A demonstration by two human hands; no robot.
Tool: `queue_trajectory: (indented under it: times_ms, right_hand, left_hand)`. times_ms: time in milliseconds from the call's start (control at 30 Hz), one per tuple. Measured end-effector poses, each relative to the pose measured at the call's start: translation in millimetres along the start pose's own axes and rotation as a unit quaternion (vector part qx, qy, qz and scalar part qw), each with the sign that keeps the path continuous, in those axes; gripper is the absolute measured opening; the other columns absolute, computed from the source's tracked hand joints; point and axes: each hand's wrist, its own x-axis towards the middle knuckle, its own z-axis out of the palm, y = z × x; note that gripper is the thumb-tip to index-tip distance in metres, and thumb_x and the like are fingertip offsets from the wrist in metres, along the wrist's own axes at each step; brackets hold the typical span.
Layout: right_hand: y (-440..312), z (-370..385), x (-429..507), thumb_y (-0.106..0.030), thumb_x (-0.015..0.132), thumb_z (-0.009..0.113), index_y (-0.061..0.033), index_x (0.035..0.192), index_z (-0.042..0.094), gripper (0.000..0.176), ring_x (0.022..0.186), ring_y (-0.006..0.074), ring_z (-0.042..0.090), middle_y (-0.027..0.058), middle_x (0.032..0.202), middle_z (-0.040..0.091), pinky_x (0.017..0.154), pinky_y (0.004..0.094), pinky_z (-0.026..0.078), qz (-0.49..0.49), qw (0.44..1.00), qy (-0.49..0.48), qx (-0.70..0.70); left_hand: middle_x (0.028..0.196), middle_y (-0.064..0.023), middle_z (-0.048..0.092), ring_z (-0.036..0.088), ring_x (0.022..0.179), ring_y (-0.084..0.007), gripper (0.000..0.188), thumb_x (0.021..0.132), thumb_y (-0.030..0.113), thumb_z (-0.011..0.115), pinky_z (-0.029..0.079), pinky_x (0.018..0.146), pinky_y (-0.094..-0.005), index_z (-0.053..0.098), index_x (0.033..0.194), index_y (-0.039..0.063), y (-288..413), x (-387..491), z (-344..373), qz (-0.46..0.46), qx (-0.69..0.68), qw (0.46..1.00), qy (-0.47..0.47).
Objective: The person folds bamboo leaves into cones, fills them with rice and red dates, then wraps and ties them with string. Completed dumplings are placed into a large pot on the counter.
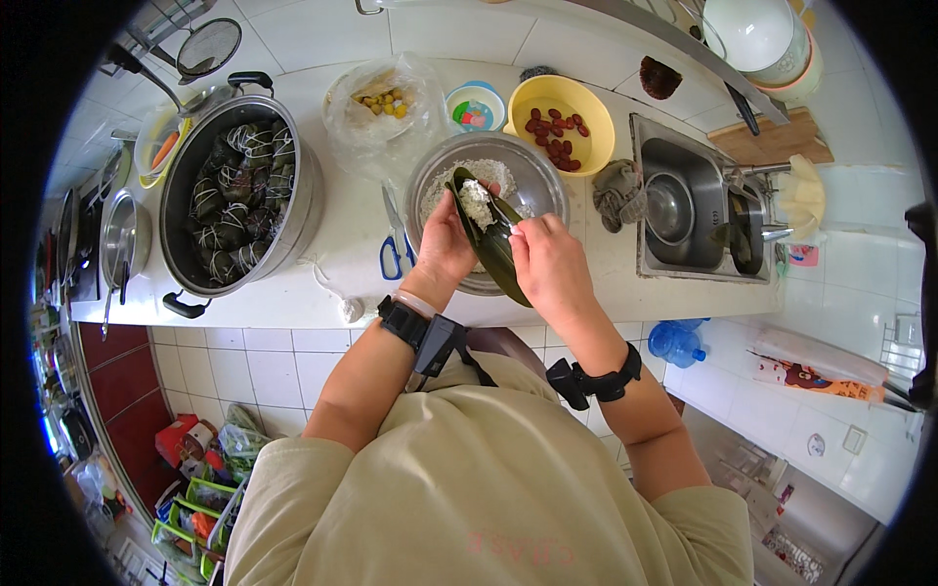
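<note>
My left hand holds a dark green leaf folded into a trough, with its long end hanging toward me. White glutinous rice fills the upper part of the leaf. In my right hand is a metal spoon, its bowl against the rice and mostly hidden. Both hands are above a stainless steel bowl, where loose white rice lies. Red dates sit in liquid in a yellow basin behind it. To the left of the bowl lie blue-handled scissors.
A large steel pot of string-tied leaf parcels stands at left. Near the counter's front edge is a ball of white string. A plastic bag with yellowish pieces lies behind. At right are a grey cloth and a sink.
</note>
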Motion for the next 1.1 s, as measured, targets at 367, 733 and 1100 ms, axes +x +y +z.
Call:
queue_trajectory:
  times_ms: [367,733,1100]
  right_hand:
    - [1.4,-8.2,-4.8,-0.012,0.089,0.057,-0.0015,0.090,0.060,0.011,0.069,0.0354,0.060,0.0161,0.084,0.057,0.062,0.0422,0.050,-0.027,0.999,-0.018,0.008]
    - [4.1,-7.8,-5.3,-0.013,0.088,0.058,-0.0013,0.085,0.062,0.013,0.071,0.0376,0.060,0.0168,0.080,0.059,0.064,0.0452,0.048,0.026,0.996,-0.035,0.073]
    - [18.2,-17.4,11.3,-0.013,0.087,0.059,-0.0002,0.084,0.065,0.014,0.069,0.0375,0.060,0.0177,0.076,0.062,0.063,0.0432,0.049,0.046,0.982,0.008,0.180]
  left_hand:
    - [0.127,-0.0147,0.056,0.052,0.119,-0.0288,0.044,0.102,0.037,0.031,0.041,0.102,-0.0446,0.050,0.127,0.007,-5.4,-1.7,3.8,-0.005,-0.012,1.000,-0.005]
    - [0.122,-0.0139,0.059,0.054,0.114,-0.0296,0.043,0.101,0.034,0.037,0.042,0.101,-0.0444,0.052,0.125,0.002,-5.3,-2.7,3.0,-0.003,-0.022,1.000,-0.007]
    - [0.121,-0.0133,0.059,0.054,0.114,-0.0288,0.043,0.102,0.036,0.033,0.042,0.101,-0.0421,0.050,0.125,0.004,5.5,-14.0,-0.2,0.026,0.051,0.997,0.042]
